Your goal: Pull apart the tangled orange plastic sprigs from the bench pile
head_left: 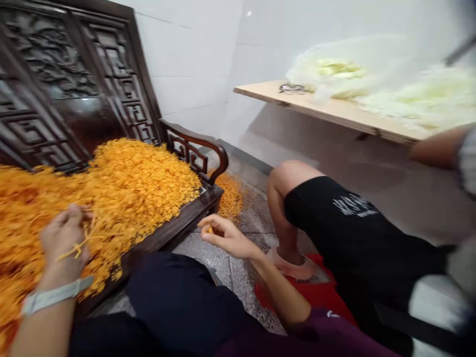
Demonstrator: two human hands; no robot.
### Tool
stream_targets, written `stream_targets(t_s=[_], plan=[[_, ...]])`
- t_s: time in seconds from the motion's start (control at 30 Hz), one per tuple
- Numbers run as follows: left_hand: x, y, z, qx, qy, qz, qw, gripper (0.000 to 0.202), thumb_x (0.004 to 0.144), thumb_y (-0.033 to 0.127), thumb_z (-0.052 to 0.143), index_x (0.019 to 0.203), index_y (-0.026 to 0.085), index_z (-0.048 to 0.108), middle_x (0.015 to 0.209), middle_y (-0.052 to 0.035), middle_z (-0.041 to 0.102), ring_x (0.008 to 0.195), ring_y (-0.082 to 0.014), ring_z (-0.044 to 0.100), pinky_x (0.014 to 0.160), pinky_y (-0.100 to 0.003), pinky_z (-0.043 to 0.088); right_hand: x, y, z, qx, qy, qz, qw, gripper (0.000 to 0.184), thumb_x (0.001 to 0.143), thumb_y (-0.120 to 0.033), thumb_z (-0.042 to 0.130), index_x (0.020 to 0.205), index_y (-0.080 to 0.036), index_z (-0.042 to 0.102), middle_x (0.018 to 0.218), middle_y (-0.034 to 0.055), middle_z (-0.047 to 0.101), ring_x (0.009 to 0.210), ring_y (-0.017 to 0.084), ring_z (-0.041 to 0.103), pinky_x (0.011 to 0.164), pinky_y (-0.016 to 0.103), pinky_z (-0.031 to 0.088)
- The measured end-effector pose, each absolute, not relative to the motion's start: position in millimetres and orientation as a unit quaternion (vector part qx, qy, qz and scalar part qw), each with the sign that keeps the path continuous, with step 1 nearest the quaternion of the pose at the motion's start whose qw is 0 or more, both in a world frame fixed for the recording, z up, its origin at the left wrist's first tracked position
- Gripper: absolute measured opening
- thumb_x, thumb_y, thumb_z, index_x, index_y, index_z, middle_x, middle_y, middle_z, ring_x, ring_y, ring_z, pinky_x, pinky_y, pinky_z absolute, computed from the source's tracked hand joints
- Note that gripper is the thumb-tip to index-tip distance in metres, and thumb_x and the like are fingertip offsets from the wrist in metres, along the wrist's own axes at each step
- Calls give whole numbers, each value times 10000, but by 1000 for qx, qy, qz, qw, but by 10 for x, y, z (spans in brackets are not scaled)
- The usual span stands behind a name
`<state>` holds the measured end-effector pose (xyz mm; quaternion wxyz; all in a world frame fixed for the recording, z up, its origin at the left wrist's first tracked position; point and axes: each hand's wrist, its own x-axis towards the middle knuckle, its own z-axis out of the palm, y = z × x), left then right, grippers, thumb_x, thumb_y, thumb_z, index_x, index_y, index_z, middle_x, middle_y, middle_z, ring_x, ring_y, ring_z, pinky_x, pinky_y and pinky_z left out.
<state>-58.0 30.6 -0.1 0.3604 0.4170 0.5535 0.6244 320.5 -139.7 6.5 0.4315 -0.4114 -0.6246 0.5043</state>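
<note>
A thick heap of small orange branching pieces (137, 173), perhaps plastic, covers the seat of a dark carved wooden bench (148, 258). At the left, over the heap, my left hand (67, 240) is closed with its fingers pinching a branching orange strand (87, 238), which crosses the hand. A pale watch band shows on that wrist. My right hand (228, 238) hovers past the bench's front edge, above the speckled floor. Its fingers curl round a small orange bit (210, 229), mostly hidden.
More orange pieces (230, 196) lie on the floor beside the bench's curved armrest (219, 158). A wooden shelf (260, 90) holds glasses (292, 89) and pale greenish-white material in clear plastic. Another person in black shorts (345, 223) sits close on my right, near a red surface.
</note>
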Motion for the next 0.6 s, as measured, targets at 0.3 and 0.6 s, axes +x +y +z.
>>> stream_targets(t_s=[0.3,0.6], plan=[[-386,90,122,325,487,695,417,422,706,500,909,836,157,701,909,-39,680,759,-124,578,628,-204,463,2483,-108,953,-72,-611,733,292,448,640,-468,965,840,-156,713,778,45,724,640,136,620,599,246,524],[-113,-104,177,469,511,614,377,507,808,613,781,1035,163,730,641,-1,595,601,-144,530,639,-258,409,1818,158,684,-269,-450,668,529,263,853,-381,722,1017,-176,715,862,30,687,599,91,521,496,207,408]])
